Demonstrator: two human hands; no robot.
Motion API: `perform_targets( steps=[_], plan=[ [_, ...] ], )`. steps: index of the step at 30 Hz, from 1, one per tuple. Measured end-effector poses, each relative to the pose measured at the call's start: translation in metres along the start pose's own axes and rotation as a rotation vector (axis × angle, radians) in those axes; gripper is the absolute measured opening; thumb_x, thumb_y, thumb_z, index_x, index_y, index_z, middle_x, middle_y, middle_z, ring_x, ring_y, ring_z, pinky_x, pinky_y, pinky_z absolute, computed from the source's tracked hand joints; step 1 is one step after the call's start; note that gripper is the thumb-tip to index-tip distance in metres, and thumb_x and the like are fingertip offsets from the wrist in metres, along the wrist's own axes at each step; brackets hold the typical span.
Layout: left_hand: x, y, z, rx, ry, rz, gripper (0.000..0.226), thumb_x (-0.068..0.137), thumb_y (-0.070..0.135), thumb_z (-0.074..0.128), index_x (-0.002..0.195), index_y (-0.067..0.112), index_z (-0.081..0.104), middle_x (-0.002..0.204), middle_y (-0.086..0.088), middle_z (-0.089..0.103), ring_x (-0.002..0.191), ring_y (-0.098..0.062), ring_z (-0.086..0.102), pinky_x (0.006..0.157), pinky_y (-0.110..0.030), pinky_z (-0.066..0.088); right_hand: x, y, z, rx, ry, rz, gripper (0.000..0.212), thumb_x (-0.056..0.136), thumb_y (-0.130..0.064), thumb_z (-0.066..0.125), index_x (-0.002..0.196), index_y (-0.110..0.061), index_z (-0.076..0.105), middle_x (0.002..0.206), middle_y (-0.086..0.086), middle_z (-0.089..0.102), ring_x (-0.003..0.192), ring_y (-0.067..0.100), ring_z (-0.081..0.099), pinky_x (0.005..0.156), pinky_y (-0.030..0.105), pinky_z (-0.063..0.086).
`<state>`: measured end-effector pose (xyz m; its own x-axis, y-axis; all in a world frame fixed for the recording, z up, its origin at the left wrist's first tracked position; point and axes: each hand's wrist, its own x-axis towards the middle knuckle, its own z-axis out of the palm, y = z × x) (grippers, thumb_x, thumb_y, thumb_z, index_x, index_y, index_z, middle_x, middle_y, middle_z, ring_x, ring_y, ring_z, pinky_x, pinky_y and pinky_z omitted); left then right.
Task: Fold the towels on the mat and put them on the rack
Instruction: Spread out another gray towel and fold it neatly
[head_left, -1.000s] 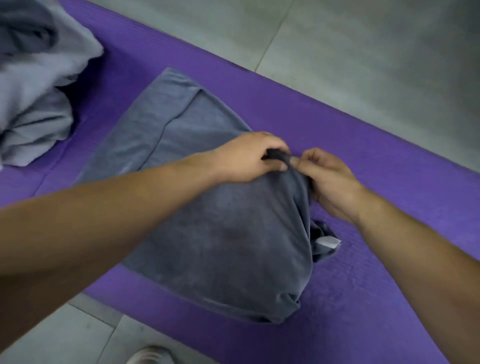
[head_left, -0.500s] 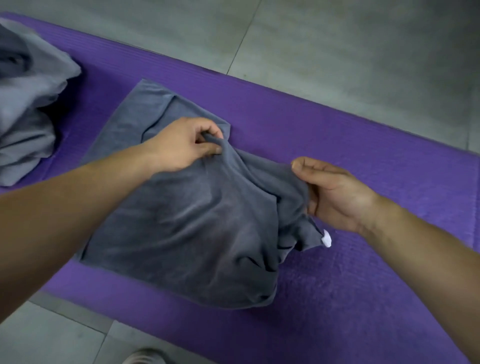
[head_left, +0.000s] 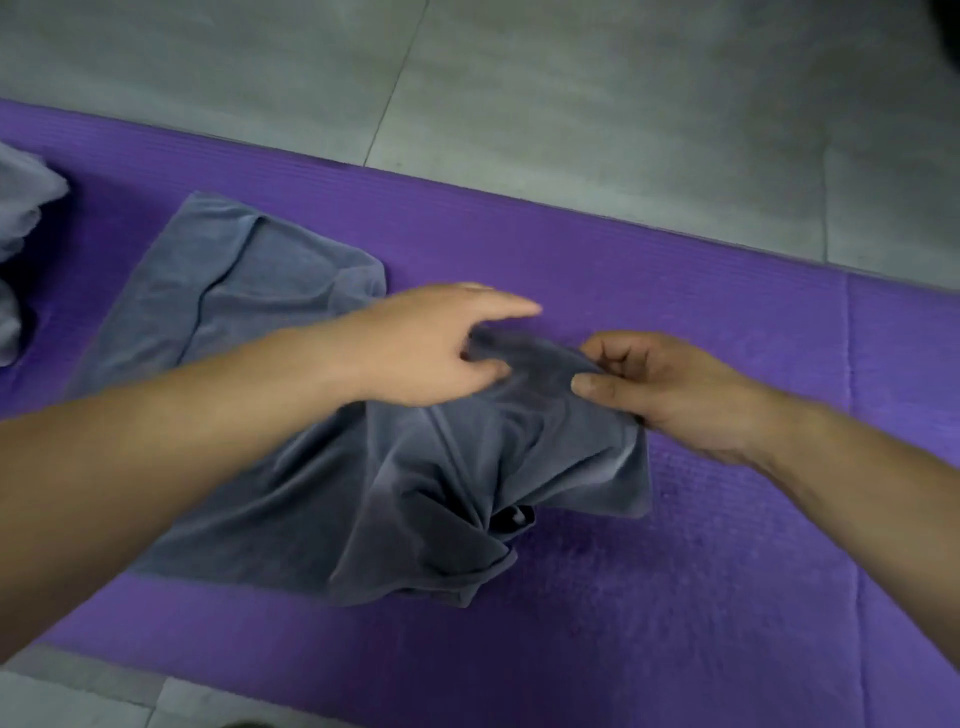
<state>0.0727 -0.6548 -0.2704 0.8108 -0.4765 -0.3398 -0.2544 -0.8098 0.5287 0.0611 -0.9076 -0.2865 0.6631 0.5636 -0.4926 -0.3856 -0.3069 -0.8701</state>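
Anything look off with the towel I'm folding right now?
Yes. The grey towel is bunched into ridges near the right hand instead of lying flat on the purple mat, and a dark tag pokes out beneath the crumpled edge.

I see a grey towel bunched at mid-frame on the purple mat. My right hand pinches its raised edge between thumb and fingers; my left hand hovers beside it, fingers spread. More grey towels sit at the left edge.
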Motion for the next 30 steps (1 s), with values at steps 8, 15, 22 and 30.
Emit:
perform_targets(
  steps=[8,15,22,30],
  plan=[
    [0.035,0.015,0.013,-0.61,-0.083,-0.018,0.022,0.077,0.022,0.079,0.093,0.009,0.075,0.069,-0.003,0.066,0.055,-0.01,0.054,0.056,-0.021,0.049,-0.035,0.025,-0.019,-0.122,-0.058,0.122,0.034,0.08,-0.043,0.078,0.083,-0.013,0.065,0.073,0.0,0.056,0.067,0.012,0.049,0.058,0.026,0.039],
    [0.038,0.0,-0.001,-0.542,-0.036,-0.048,0.022,0.075,0.031,0.072,0.087,0.013,0.072,0.054,0.003,0.059,0.049,-0.006,0.05,0.054,-0.014,0.044,-0.069,0.031,-0.039,-0.107,0.013,0.066,0.04,0.087,-0.04,0.074,0.089,-0.003,0.061,0.077,0.001,0.059,0.071,0.011,0.055,0.067,0.029,0.048],
    [0.052,-0.003,-0.003,-0.071,-0.122,-0.133,0.048,0.059,0.076,0.065,0.089,0.039,0.073,0.081,0.013,0.075,0.077,-0.003,0.067,0.082,-0.029,0.053,-0.112,0.017,-0.106,0.187,0.065,0.063,0.056,0.063,-0.04,0.093,0.105,-0.012,0.069,0.095,0.018,0.066,0.081,0.024,0.066,0.07,0.027,0.057],
    [0.083,0.157,0.055,-0.112,-0.362,0.169,0.06,0.087,0.047,0.074,0.139,0.027,0.055,0.132,0.012,0.062,0.118,-0.008,0.058,0.105,-0.026,0.042,-0.142,0.029,-0.106,0.061,0.189,-0.007,0.027,0.086,-0.003,0.07,0.113,-0.008,0.07,0.104,0.017,0.075,0.09,0.021,0.072,0.076,0.024,0.058]
  ],
)
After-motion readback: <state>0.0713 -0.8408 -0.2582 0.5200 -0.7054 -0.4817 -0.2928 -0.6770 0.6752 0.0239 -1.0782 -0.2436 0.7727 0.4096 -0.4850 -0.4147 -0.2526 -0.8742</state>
